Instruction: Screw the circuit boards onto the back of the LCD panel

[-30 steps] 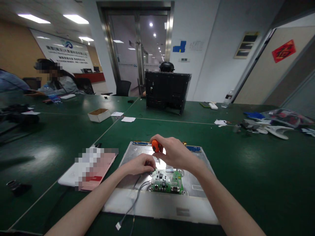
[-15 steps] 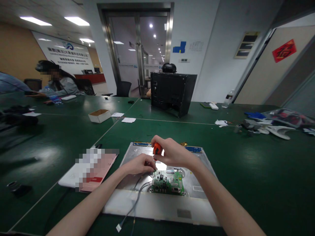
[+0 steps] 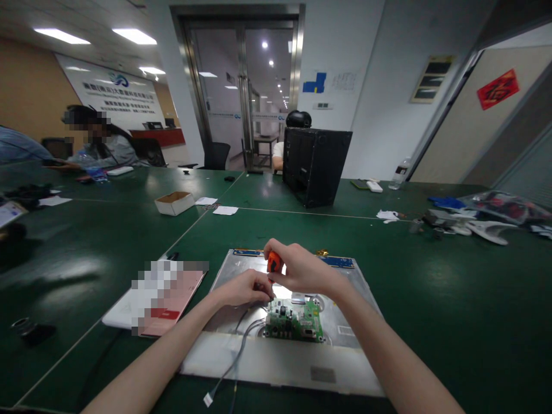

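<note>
My right hand (image 3: 297, 269) is closed round the orange and black handle of a screwdriver (image 3: 274, 262), held upright with its tip down at the upper left corner of a green circuit board (image 3: 294, 319). At that same corner, my left hand (image 3: 248, 287) has its fingers pinched together low by the screwdriver's shaft; whether they grip the shaft or a screw is hidden. The board sits on the metal back of a flat display panel (image 3: 353, 330). Grey cables (image 3: 238, 356) run from the board's left side over the panel's front edge to a white connector (image 3: 208, 399).
Left of the panel lie a white device and a pink booklet (image 3: 172, 305). Farther off are an open carton (image 3: 175, 203), a black metal case (image 3: 317, 167) with a person behind it, and loose parts (image 3: 457, 221) at right. Another person (image 3: 103, 138) sits at far left.
The black case across the table has turned and shifted right, showing more of the person behind it. My hands and the screwdriver have barely moved.
</note>
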